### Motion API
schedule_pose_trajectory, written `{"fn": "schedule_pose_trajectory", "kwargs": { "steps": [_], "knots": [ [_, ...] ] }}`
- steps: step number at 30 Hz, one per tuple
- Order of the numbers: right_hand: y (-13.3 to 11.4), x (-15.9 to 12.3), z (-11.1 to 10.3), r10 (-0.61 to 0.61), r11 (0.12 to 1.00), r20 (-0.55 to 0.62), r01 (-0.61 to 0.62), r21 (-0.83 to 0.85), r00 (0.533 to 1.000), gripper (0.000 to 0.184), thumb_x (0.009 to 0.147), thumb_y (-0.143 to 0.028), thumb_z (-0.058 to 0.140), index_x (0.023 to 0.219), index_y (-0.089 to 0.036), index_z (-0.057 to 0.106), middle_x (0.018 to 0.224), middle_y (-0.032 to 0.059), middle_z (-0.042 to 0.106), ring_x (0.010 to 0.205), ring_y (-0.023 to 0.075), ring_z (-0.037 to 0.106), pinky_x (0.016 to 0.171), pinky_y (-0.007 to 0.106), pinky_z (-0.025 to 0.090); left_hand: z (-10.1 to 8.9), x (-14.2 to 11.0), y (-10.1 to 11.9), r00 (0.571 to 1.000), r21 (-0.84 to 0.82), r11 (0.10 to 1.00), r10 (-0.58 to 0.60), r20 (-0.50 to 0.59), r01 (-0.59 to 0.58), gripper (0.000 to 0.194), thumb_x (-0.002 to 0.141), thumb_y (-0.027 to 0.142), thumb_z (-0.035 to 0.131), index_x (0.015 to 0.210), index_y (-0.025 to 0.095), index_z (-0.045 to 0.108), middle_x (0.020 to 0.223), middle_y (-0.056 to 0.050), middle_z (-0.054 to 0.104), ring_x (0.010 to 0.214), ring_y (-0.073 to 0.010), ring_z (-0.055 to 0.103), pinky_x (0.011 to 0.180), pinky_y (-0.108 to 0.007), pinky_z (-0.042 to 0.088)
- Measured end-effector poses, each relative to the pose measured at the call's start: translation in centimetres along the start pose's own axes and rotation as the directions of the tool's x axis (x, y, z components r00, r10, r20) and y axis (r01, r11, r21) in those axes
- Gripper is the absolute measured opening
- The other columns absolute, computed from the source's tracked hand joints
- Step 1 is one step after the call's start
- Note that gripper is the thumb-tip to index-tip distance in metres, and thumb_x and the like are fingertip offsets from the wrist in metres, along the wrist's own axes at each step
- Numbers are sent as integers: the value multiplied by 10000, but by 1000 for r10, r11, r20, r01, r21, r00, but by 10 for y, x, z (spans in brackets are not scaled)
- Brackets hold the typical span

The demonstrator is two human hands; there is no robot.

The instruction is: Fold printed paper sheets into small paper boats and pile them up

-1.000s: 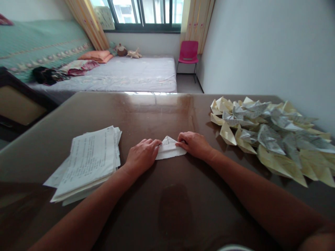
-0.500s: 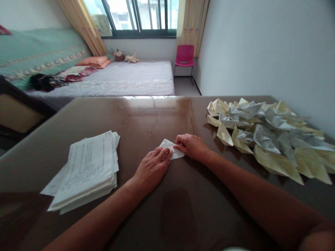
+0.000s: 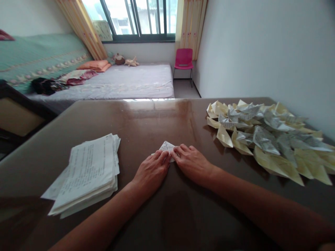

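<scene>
1. As the left hand (image 3: 151, 169) and the right hand (image 3: 193, 164) slant inward, their fingers (image 3: 158, 156) nearly meet over one small piece of paper. They are extended rather than clenched, tips laid on it; with the thumbs mostly hidden, I cannot tell whether any of them pinch it.
2. Directly under the fingertips is the folded paper (image 3: 165, 145), lying on the tabletop. Its pointed top, bearing print, shows just beyond the fingers; a sliver of pale edge peeks out left of the left ones, and a little more shows in the gap between the hands.
3. All around the fingers spreads the glossy brown tabletop (image 3: 136, 129), with light reflected on it farther beyond them.
4. Well to the left of the fingers lies a stack of printed sheets (image 3: 86, 170), its edges uneven, one sheet jutting out.
5. Well to the right and beyond them, boat-like paper shapes (image 3: 264, 139) crowd together, some cream, others greyish with print.
6. Far beyond the fingers, past the tabletop's edge, are a bed (image 3: 143, 80) with an orange pillow (image 3: 94, 65), a pink chair (image 3: 184, 58) slightly rightward, and a window (image 3: 149, 17).
</scene>
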State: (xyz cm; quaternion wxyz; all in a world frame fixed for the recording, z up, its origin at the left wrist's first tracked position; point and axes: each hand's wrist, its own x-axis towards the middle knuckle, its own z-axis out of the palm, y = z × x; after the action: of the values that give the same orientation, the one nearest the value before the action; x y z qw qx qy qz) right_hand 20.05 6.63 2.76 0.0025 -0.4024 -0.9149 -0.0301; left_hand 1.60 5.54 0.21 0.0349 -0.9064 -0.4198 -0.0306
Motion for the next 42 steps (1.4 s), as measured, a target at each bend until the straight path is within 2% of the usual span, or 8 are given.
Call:
{"fn": "schedule_pose_trajectory", "kwargs": {
  "steps": [10, 15, 18, 22, 26, 32, 37, 42],
  "knots": [
    [-8, -9, -2, 100, 988, 80, -90, -126, 992, 281, 884, -97, 430, 1069, -93, 641, 1123, 190, 593, 974, 279, 530, 730, 410, 418, -23, -6, -1, 986, 167, 985, -63, 154, 37, 256, 889, 112, 457, 1096, 123, 606, 1034, -117, 593, 951, -253, 545, 717, -366, 488],
    [-9, -10, -4, 149, 982, 118, -133, -132, 982, 295, 861, -57, 423, 1028, -94, 663, 1113, 198, 594, 941, 283, 544, 698, 409, 412, -32, -11, -4, 971, 227, 971, -127, 203, 80, 227, 851, 68, 478, 986, 107, 656, 952, -119, 610, 890, -266, 570, 665, -368, 466],
    [-3, -7, -5, 178, 981, 126, -166, -98, 976, 258, 868, -71, 429, 958, -105, 667, 1015, 183, 619, 881, 269, 552, 665, 393, 401, -36, -11, -7, 961, 222, 969, -162, 223, 112, 224, 842, 59, 480, 942, 115, 673, 926, -123, 617, 861, -265, 582, 645, -360, 456],
    [15, 5, -1, 237, 971, 4, -237, 8, 971, 184, 923, -208, 456, 966, -161, 628, 989, 122, 621, 948, 253, 536, 703, 367, 403, -37, -8, -8, 963, 175, 973, -186, 197, 152, 228, 877, 108, 458, 836, 146, 679, 865, -111, 617, 838, -263, 593, 637, -357, 459],
    [29, 18, 14, 267, 947, -65, -250, 201, 962, 308, 868, -476, 561, 976, -189, 591, 1050, 83, 591, 1026, 232, 497, 760, 332, 412, -34, -4, -11, 964, 165, 969, -211, 163, 185, 217, 873, 95, 459, 826, 165, 659, 861, -95, 611, 827, -251, 598, 626, -335, 463],
    [30, 21, 21, 297, 888, -11, -272, 370, 955, 226, 819, -407, 629, 875, -195, 576, 1011, 50, 595, 986, 183, 519, 753, 276, 394, -25, -5, -16, 969, 155, 965, -228, 96, 212, 223, 927, 223, 439, 820, 175, 629, 844, -78, 604, 808, -237, 604, 600, -315, 469],
    [26, 20, 10, 325, 895, 68, -330, 301, 943, 281, 828, -427, 596, 989, -200, 554, 957, 51, 653, 819, 182, 607, 621, 266, 358, -23, -6, -17, 972, 168, 965, -217, 87, 200, 246, 941, 233, 410, 818, 177, 616, 847, -72, 612, 799, -235, 610, 591, -310, 470],
    [34, 22, 6, 361, 885, 153, -390, 256, 920, 298, 800, -507, 595, 924, -236, 605, 903, 42, 694, 791, 203, 637, 583, 260, 334, -26, -4, -15, 968, 160, 964, -230, 101, 212, 246, 937, 241, 424, 818, 172, 629, 837, -78, 614, 807, -220, 606, 601, -291, 460]
  ]
}}
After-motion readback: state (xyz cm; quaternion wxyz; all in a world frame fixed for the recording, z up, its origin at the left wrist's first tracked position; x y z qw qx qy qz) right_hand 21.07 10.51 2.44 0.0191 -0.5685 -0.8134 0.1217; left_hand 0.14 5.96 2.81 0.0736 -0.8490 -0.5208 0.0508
